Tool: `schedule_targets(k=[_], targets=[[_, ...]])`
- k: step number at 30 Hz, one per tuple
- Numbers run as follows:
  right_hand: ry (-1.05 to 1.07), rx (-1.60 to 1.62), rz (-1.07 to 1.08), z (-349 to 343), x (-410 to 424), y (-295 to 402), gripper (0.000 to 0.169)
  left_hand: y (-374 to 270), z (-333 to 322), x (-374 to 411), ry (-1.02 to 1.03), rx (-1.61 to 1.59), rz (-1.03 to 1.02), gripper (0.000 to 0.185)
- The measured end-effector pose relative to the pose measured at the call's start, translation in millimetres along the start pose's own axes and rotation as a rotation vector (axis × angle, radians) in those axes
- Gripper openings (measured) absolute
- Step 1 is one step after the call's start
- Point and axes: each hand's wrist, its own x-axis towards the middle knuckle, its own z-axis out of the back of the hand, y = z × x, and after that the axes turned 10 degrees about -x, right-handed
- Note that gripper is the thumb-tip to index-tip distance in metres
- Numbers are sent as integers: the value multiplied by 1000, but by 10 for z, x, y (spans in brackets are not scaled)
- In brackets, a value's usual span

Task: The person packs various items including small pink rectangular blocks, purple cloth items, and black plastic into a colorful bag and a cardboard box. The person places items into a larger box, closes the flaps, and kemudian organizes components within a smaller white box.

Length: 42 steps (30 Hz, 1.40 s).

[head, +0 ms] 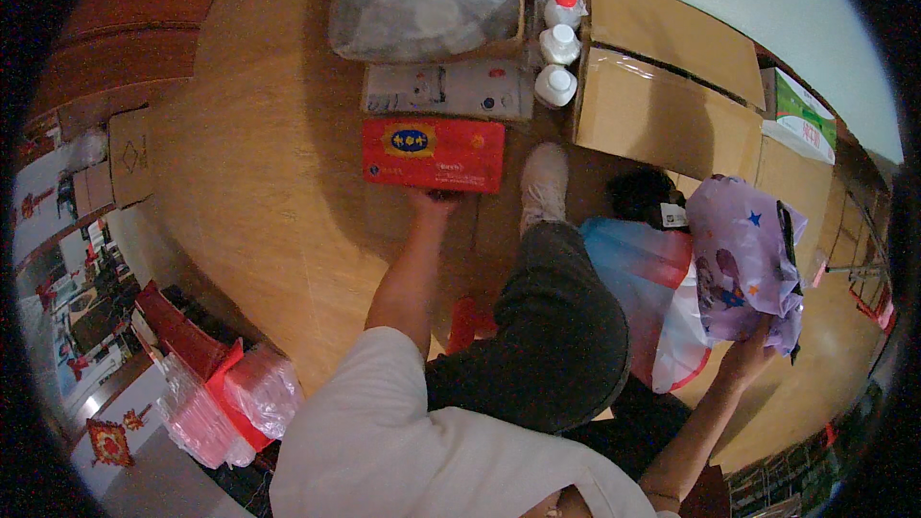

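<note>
My left hand (436, 200) is at the near edge of a red cardboard box (434, 155) and grips it from below, its fingers mostly hidden. The box bears printed writing and a blue oval emblem. Off to the right, my right hand (764, 345) holds the lower end of a crumpled purple bag (734, 259) with star prints and a black edge. Beside that bag, a blue, white and red plastic bag (647, 288) lies near my knee. A black item with a white tag (674, 215) sits just above it.
White bottles (557, 85) stand in a row by large cardboard boxes (669, 101). Beyond the red box are a printed carton (446, 91) and a plastic-covered open box (428, 11). A green-and-white carton (799, 115) is at right. Plastic-wrapped packs (262, 388) stand lower left.
</note>
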Motion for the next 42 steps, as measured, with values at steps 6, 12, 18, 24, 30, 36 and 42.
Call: schedule_targets(k=[6,12,18,24,30,36,42], targets=[[95,-365,403,425,360,-897,41,-684,341,253,-200,92,-173,56],[7,-949,559,639,377,-822,41,-1250,379,355,-331,280,-318,44],[365,-193,656,567,478,-417,39,-1128,-87,229,-242,560,-351,40],[1167,-1019,609,-702,-168,503,81,-1136,-285,104,-37,571,-399,54],[1019,-559,638,-1375,-648,1090,46,-1385,-134,180,33,799,-355,59],[1450,-314,106,-3302,-1302,-97,55,-1470,-415,59,-125,1133,-228,70],[1536,-357,89,-4083,-1545,-724,77,-1470,-677,-93,-79,1146,-135,75]])
